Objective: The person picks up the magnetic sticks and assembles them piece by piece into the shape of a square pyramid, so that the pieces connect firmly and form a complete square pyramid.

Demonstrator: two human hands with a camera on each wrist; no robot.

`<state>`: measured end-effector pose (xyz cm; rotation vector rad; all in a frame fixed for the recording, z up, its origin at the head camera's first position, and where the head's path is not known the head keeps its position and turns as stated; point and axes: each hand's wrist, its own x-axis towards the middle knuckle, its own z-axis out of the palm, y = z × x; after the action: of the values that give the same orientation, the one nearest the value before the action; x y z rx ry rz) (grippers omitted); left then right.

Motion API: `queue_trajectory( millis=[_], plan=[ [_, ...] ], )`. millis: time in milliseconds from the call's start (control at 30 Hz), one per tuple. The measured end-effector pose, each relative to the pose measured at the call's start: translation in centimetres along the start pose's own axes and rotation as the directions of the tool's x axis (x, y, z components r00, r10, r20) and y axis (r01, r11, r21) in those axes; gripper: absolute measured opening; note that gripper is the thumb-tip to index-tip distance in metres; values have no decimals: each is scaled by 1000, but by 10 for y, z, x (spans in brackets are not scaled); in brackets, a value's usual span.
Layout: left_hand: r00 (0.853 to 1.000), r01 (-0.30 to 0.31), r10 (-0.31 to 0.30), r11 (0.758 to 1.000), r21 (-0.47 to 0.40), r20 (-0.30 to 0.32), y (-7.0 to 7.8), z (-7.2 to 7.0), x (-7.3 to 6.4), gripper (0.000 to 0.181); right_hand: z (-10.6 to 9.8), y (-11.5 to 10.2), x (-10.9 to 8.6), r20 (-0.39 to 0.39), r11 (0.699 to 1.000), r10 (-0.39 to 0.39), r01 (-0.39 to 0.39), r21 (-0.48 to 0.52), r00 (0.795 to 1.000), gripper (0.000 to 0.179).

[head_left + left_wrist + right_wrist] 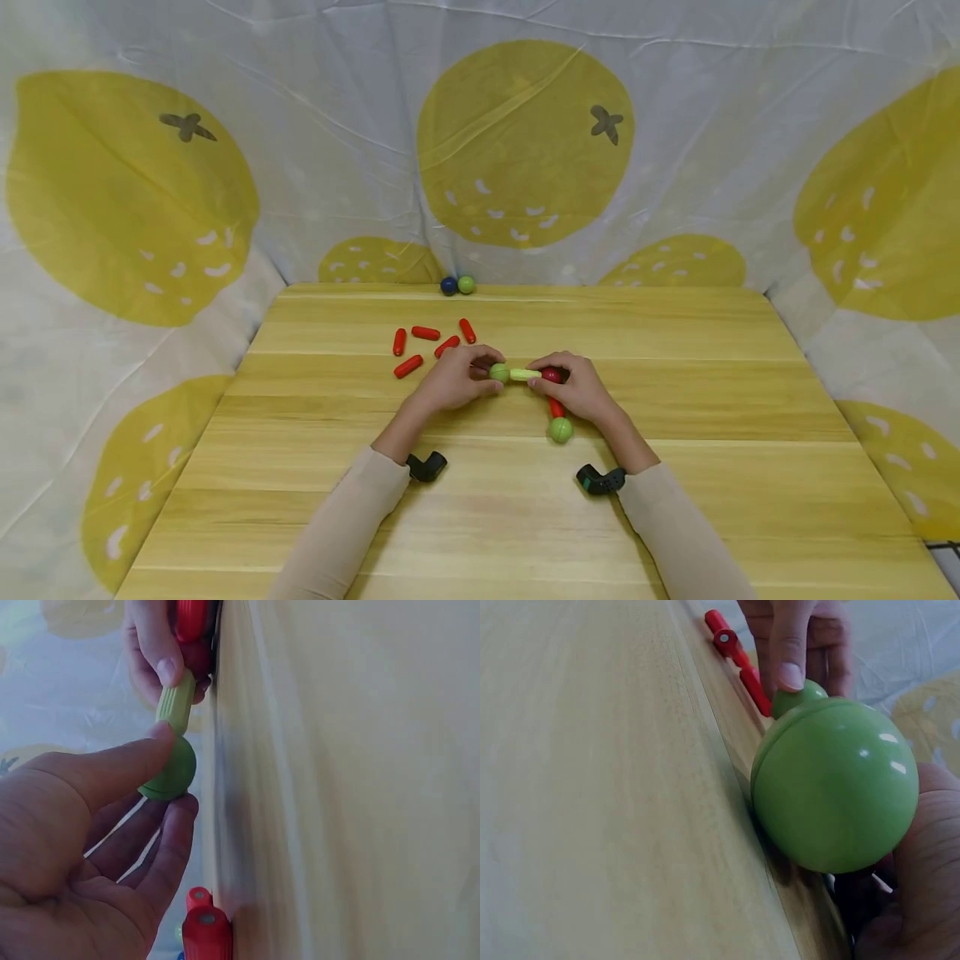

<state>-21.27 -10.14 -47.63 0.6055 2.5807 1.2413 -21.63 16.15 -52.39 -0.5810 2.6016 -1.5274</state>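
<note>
My left hand (459,377) pinches a green ball (499,372) between thumb and fingers. The ball meets the left end of a light yellow-green rod (525,375). At the rod's other end is a dark red ball (551,375), held in the fingers of my right hand (577,387). A red rod (556,407) runs from the dark red ball toward me and ends in a second green ball (560,430), which looms large in the right wrist view. In the left wrist view, my left thumb lies on the green ball (171,769) close to the rod.
Several loose red rods (408,366) lie left of my left hand, some with metal dots on their ends (205,919). A blue ball (448,286) and another green ball (466,285) sit at the table's far edge. A lemon-print cloth (360,125) hangs around the wooden table (480,517).
</note>
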Motion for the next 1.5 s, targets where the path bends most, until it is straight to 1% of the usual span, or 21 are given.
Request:
queue_trajectory(
  millis=[200,367,500,633,767,867,933,1067,1167,1267,1333,1400,1467,1500],
  plan=[
    [1000,-4,4,999,35,-9,0,6,0,34,0,-2,-1,22,1000,14,-14,-28,1000,21],
    [1000,-23,23,999,40,-3,0,10,1,34,-1,-5,-1,53,1000,12,-11,-20,999,25],
    [999,-49,49,998,32,6,-1,14,3,34,-2,-6,0,79,999,-9,12,-39,997,24],
    [998,-55,55,998,44,9,-3,16,3,35,-3,-8,1,122,996,-31,41,-79,992,25],
    [998,-59,58,997,42,12,-4,16,4,35,-4,-9,3,158,995,-30,45,-92,987,29],
    [998,-55,55,998,20,10,-5,13,3,34,-5,-8,2,145,994,-39,53,-95,989,36],
    [999,-52,52,999,9,-4,-7,10,2,34,-7,-8,1,129,994,-48,60,-95,991,41],
    [997,-44,44,999,5,-62,-13,-2,-2,33,-10,-9,0,116,993,-67,78,-86,991,49],
    [993,-35,36,999,11,-115,-18,-17,-6,31,-12,-9,-1,121,992,-92,101,-75,988,53],
    [982,-11,19,999,45,-187,-22,-34,-10,27,-15,-6,0,124,988,-113,124,-90,986,55],
    [967,24,-3,997,78,-255,-26,-46,-14,23,-17,-5,0,124,985,-120,133,-106,985,53],
    [942,81,-41,991,109,-334,-31,-58,-18,21,-17,-4,0,126,984,-121,136,-118,985,52],
    [908,149,-87,981,121,-409,-38,-68,-23,22,-18,-4,0,124,984,-117,131,-117,985,50],
    [889,183,-108,975,130,-445,-41,-73,-25,24,-17,-5,0,119,986,-107,121,-113,987,49]
  ],
)
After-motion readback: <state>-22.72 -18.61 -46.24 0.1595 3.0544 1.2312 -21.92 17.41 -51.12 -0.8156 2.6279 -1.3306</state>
